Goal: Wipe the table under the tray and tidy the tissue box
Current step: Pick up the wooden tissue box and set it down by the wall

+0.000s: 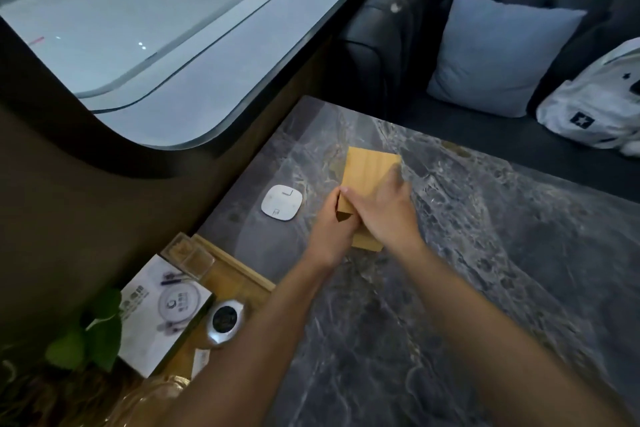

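I am holding the wooden tissue box (369, 172) with both hands near the middle of the marble table (485, 253), a little toward the window side. My left hand (334, 229) is wrapping around its near left corner, fingers curled and closed on the edge, where a small dark triangular gap is showing. My right hand (388, 215) is lying across the top and right side, fingers spread flat and pressing on the wood instead of pinching it. The box is looking tilted, its far end angled away from me; whether its base is touching the table I cannot tell.

It seems stiff, smooth-faced wood, probably light if it is mostly hollow, and likely to slide on the polished stone. I am judging the side walls and corners to be the safest places to hold, not the thin top panel.

A white square puck (281, 201) is sitting just left of the box, and the tray (239, 274) is lying at the table's near left edge.
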### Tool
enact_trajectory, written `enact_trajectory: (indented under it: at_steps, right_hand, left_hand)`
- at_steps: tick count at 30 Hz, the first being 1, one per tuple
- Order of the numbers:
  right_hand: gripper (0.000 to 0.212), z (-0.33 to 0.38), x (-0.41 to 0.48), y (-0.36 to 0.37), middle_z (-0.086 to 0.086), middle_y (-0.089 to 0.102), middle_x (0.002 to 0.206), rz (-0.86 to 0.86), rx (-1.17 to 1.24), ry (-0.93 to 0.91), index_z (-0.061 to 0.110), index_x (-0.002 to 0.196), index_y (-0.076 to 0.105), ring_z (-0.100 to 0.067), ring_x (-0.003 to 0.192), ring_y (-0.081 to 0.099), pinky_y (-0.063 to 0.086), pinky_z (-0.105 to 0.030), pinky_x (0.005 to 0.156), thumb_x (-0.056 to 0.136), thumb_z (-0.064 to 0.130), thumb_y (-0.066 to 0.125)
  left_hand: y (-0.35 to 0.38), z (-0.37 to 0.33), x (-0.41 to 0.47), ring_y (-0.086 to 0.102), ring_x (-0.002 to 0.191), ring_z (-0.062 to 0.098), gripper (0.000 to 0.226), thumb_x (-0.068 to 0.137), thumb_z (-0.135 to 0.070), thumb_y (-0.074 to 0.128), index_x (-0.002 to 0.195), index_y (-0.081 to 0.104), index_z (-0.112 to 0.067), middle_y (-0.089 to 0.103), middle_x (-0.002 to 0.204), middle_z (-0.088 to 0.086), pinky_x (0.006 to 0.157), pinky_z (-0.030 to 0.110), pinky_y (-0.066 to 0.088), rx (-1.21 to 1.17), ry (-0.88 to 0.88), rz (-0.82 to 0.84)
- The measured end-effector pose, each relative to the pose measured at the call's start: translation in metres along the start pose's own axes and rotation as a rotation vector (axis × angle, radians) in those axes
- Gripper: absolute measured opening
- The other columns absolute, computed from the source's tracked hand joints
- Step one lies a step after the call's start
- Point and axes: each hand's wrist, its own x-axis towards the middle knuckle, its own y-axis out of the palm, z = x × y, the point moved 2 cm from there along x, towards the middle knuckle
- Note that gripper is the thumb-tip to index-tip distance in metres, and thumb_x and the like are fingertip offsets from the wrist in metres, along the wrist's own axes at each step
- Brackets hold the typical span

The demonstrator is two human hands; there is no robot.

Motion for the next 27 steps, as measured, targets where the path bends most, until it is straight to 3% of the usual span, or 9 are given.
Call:
enact_trajectory:
  at_steps: [2,5,7,11,15,17,20,24,27]
  right_hand:
    - [0.113,-0.002,0.000,-0.005,-0.021,0.020,0.146,0.022,-0.058,0.017,0.013,0.145,-0.003,-0.042,0.132,0.027,0.032,-0.051,0.105,0.069,0.065,0.061]
    - [0.118,-0.008,0.002,-0.012,-0.020,0.019,0.146,0.023,-0.111,0.051,0.013,0.145,-0.004,-0.041,0.134,0.024,0.029,-0.050,0.106,0.065,0.067,0.064]
    - [0.116,-0.011,0.003,-0.016,-0.021,0.020,0.146,0.004,-0.143,0.062,0.014,0.145,-0.003,-0.042,0.132,0.025,0.031,-0.050,0.104,0.066,0.064,0.065]
    - [0.111,-0.017,0.004,-0.021,-0.018,0.025,0.144,-0.016,-0.165,0.054,0.018,0.145,0.002,-0.039,0.129,0.032,0.036,-0.049,0.100,0.065,0.057,0.068]
    - [0.086,-0.024,0.007,-0.030,-0.012,0.043,0.135,-0.027,0.249,0.085,0.016,0.137,0.030,-0.030,0.116,0.046,0.041,-0.046,0.098,0.068,0.045,0.072]
    - [0.068,-0.028,0.002,-0.030,-0.009,0.052,0.128,0.033,0.504,0.098,0.017,0.130,0.041,-0.025,0.108,0.051,0.044,-0.045,0.096,0.073,0.041,0.069]
    - [0.080,-0.032,-0.008,-0.018,-0.003,0.052,0.128,0.111,0.580,0.063,0.023,0.136,0.036,-0.023,0.111,0.052,0.045,-0.045,0.095,0.066,0.049,0.066]
    - [0.093,-0.039,-0.020,0.004,-0.001,0.054,0.129,0.193,0.718,0.090,0.026,0.139,0.033,-0.019,0.112,0.055,0.047,-0.041,0.096,0.056,0.052,0.068]
    - [0.085,-0.041,-0.022,0.020,-0.003,0.058,0.127,0.304,0.812,0.096,0.028,0.136,0.037,-0.020,0.111,0.057,0.045,-0.047,0.099,0.059,0.050,0.066]
  left_hand:
    - [0.004,0.003,-0.001,0.057,0.081,0.004,0.024,0.079,-0.006,0.056,0.098,0.054,-0.020,0.061,0.088,-0.005,0.076,0.021,0.047,-0.070,0.004,0.042]
    - [0.006,0.004,-0.001,0.059,0.085,-0.006,0.038,0.083,0.006,0.053,0.109,0.052,-0.021,0.062,0.097,-0.009,0.077,0.011,0.047,-0.170,-0.034,0.150]
    - [0.004,0.007,-0.001,0.058,0.093,-0.003,0.036,0.082,0.005,0.054,0.110,0.056,-0.019,0.063,0.103,-0.004,0.085,0.015,0.044,-0.251,-0.071,0.236]
    - [-0.009,0.022,0.003,0.057,0.100,0.006,0.039,0.088,-0.001,0.045,0.127,0.049,-0.006,0.061,0.111,0.001,0.084,0.016,0.043,-0.464,-0.241,0.170]
    - [-0.021,0.036,0.007,0.057,0.089,0.011,0.032,0.093,-0.016,0.047,0.122,0.050,-0.006,0.062,0.104,0.002,0.069,0.020,0.043,-0.391,-0.446,-0.120]
    - [-0.025,0.040,0.006,0.058,0.092,0.011,0.037,0.091,-0.030,0.049,0.122,0.050,-0.010,0.063,0.108,0.002,0.073,0.025,0.044,-0.407,-0.509,-0.124]
    - [-0.030,0.036,0.007,0.057,0.107,0.021,0.036,0.087,-0.042,0.053,0.114,0.056,-0.019,0.063,0.115,0.005,0.095,0.039,0.047,-0.524,-0.583,-0.042]
    - [-0.041,0.030,0.006,0.059,0.097,0.018,0.035,0.086,-0.031,0.058,0.116,0.058,-0.013,0.065,0.113,0.007,0.077,0.031,0.049,-0.500,-0.511,-0.092]
    - [-0.056,0.028,0.001,0.058,0.094,0.015,0.028,0.087,-0.029,0.058,0.110,0.059,-0.015,0.065,0.105,0.002,0.075,0.027,0.046,-0.366,-0.440,-0.147]
